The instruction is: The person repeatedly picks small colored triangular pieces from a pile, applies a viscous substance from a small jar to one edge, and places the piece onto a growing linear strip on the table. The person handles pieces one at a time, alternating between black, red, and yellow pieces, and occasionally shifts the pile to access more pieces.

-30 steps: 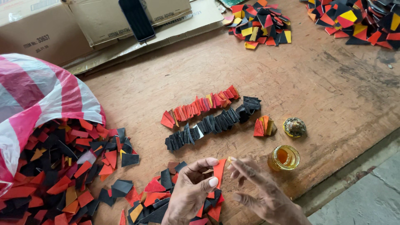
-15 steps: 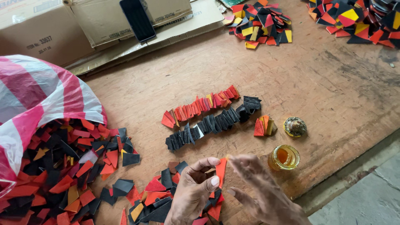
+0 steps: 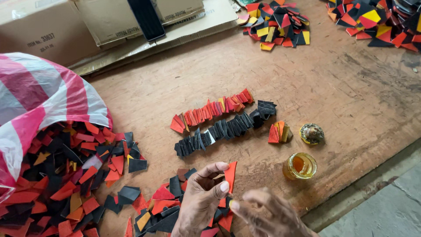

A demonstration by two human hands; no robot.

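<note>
Your left hand pinches an orange-red cut piece upright between thumb and forefinger, fingers clamped on it, at 6 o'clock of the board. Your right hand is blurred just at its 4 o'clock; one fingertip looks dabbed yellowish, nothing gripped that you can see, fingers loosely apart. Step, by my read: gluing the piece. Open glue jar sits at 2 o'clock, its lid beyond. Finished rows lie at 12: red row, black row. Next move needs a steady smear along the piece's edge. Loose pile and striped bag at 9–10.
</note>
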